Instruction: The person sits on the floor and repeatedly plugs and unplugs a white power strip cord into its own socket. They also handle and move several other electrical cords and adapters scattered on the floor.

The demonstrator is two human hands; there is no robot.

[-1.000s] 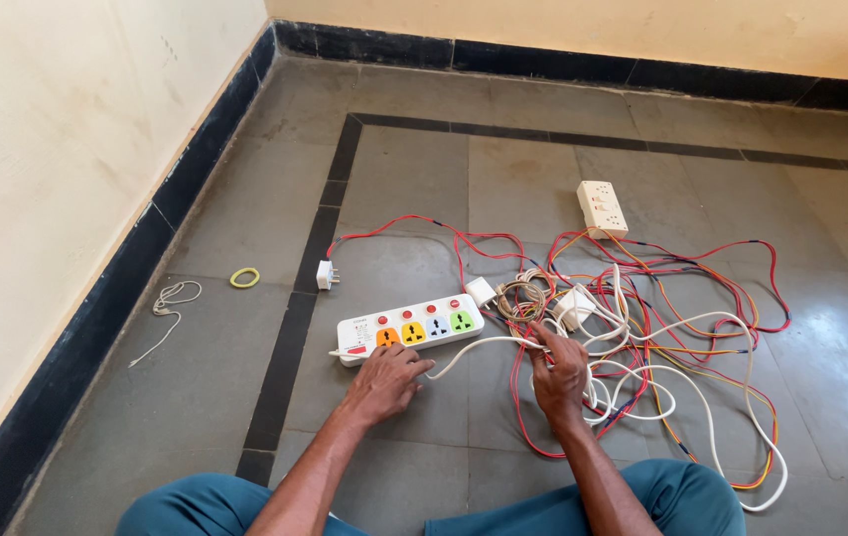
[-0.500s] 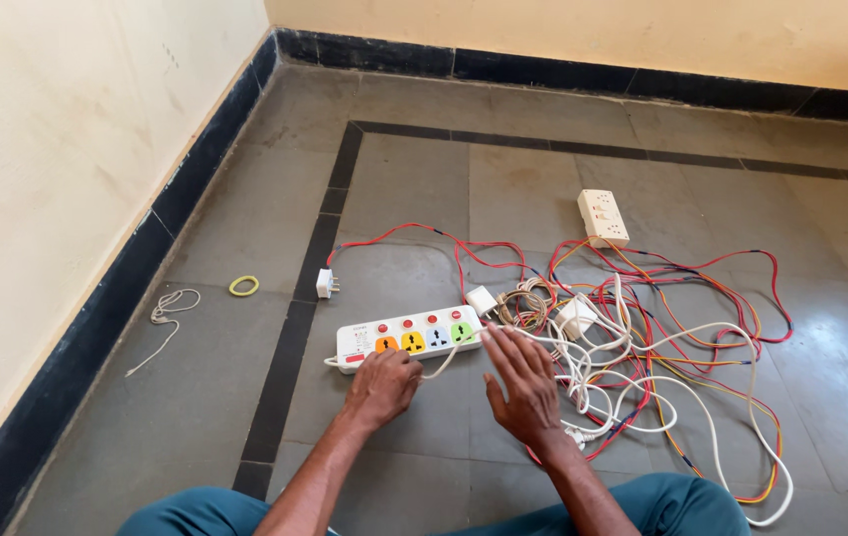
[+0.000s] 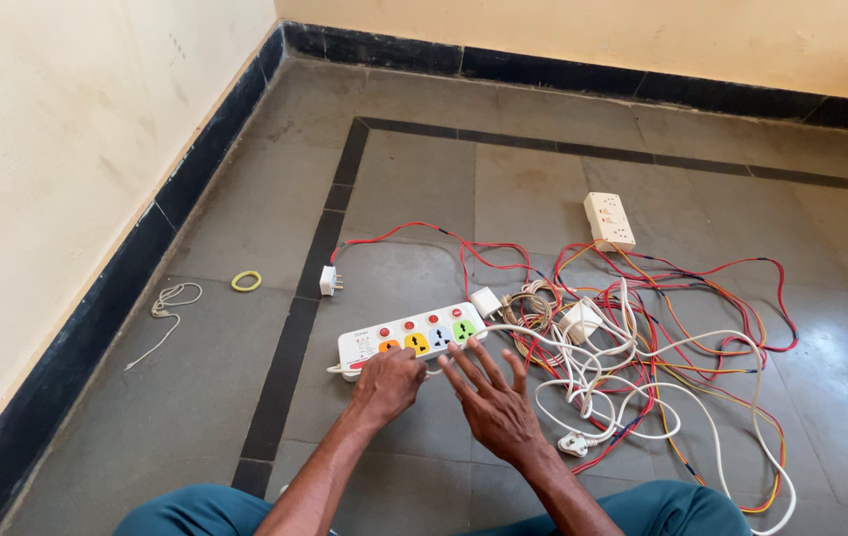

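To the right of the white four-socket power strip (image 3: 411,340) a tangle of red, orange and white cables (image 3: 642,347) blocks the grey tiled floor (image 3: 424,189) — no clean path through. Bare floor lies beyond the strip toward the wall. On the left, only a small white plug (image 3: 328,281), a yellow ring (image 3: 245,281) and a white cord (image 3: 168,303) — well apart.

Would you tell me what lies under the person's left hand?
The left hand rests on the white power strip's near edge, covering part of the orange socket and the cord exit. Whether fingers press anything is hidden.
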